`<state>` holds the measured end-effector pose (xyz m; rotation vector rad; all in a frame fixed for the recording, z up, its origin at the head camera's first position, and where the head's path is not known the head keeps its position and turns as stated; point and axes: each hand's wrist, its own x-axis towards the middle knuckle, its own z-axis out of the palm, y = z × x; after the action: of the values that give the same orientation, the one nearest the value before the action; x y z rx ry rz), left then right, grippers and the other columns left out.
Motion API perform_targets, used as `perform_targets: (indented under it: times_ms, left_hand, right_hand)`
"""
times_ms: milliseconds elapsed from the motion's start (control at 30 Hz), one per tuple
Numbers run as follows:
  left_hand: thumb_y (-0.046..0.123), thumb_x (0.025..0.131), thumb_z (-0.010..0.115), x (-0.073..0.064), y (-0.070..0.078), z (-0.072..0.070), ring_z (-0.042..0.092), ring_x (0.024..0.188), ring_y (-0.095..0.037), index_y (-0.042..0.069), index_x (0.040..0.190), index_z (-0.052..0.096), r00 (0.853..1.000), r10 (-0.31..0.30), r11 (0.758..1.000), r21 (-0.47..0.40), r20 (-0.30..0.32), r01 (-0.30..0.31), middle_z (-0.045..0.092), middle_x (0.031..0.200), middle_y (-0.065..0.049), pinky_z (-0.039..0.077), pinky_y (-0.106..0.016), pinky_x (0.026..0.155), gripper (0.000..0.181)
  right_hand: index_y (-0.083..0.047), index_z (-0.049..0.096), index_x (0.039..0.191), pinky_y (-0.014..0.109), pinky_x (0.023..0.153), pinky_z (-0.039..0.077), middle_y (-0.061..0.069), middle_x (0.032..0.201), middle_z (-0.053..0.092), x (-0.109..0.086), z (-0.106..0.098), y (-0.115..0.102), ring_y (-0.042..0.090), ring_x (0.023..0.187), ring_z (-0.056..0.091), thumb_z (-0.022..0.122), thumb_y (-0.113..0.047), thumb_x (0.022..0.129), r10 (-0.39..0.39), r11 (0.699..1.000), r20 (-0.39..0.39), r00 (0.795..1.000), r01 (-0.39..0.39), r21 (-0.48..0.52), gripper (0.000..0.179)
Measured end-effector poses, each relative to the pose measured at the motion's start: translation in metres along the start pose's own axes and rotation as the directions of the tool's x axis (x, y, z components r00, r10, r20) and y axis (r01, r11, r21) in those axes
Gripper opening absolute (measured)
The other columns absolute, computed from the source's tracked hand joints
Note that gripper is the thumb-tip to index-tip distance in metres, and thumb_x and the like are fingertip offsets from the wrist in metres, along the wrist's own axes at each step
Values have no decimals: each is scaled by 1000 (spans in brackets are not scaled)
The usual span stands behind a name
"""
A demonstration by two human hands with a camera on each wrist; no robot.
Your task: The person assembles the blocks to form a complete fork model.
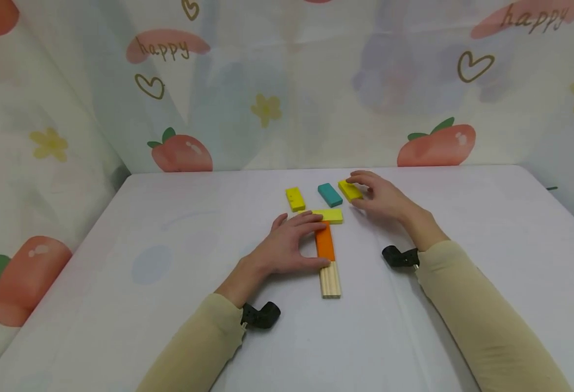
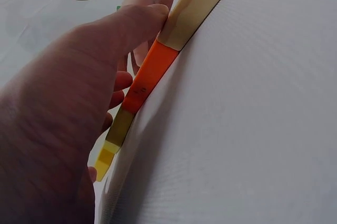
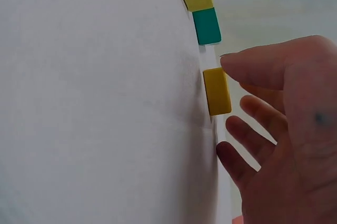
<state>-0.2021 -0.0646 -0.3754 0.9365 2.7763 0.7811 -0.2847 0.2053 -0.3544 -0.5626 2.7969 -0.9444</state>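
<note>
My left hand [image 1: 290,245] rests over a row of blocks laid end to end, its fingers fairly straight. Its thumb touches the seam between an orange block [image 1: 324,243] and a plain wooden block [image 1: 329,281]; the fingertips lie near the orange block's far end. Crosswise there sits a pale yellow block [image 1: 333,216], partly under the fingers. At the far side, my right hand [image 1: 382,197] pinches a yellow block [image 3: 217,91] between thumb and forefinger; the forefinger is mostly hidden in the right wrist view. Its other fingers are loosely bent.
Left of the right hand lie a teal block [image 1: 329,195] and another yellow block [image 1: 295,199], both flat on the white tabletop [image 1: 120,326]. A printed cloth [image 1: 316,109] hangs behind the table's far edge. A black wrist camera [image 1: 262,315] juts from the left wrist.
</note>
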Motion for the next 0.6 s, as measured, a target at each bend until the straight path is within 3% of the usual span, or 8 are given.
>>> perform_targets:
  times_ms: [200,600]
  left_hand:
    - [52,86,77,1,0,1,31,152,-17,22,147,57,1000,15,1000,4,-7,-15,47,157,3,8,-56,124,70]
    - [53,86,77,-1,1,0,32,151,-18,22,147,57,1000,0,1000,15,-6,0,47,157,3,8,-56,124,71]
  right_hand:
    - [-3,39,156,64,120,18,16,168,23,-3,3,2,42,152,22,58,-16,98,9,999,44,999,-7,-48,63]
    - [-2,44,154,63,120,21,20,164,28,-3,8,-7,44,149,27,56,-13,98,23,992,33,999,-19,-125,58]
